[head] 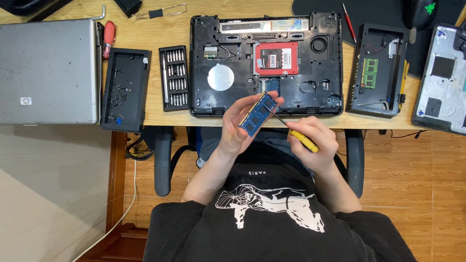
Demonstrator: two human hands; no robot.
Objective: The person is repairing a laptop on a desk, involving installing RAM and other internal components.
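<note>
Wooden desk (145, 114), opened laptop (266, 63) at 12 o'clock; left hand (238, 128) pinching RAM stick (257, 114); right hand (313, 143) gripping screwdriver (297, 134), tip touching stick.

— What sort of place is this?
— A home repair desk: a wooden desk (145, 116) over a wood-plank floor (412, 184), with an opened laptop (266, 63) at 12 o'clock.
— What else shows it?
— A screwdriver bit set (174, 77) and screw tray (125, 90) at 10 o'clock, a closed silver laptop (47, 72) at 9, an office chair (164, 160) below
</note>
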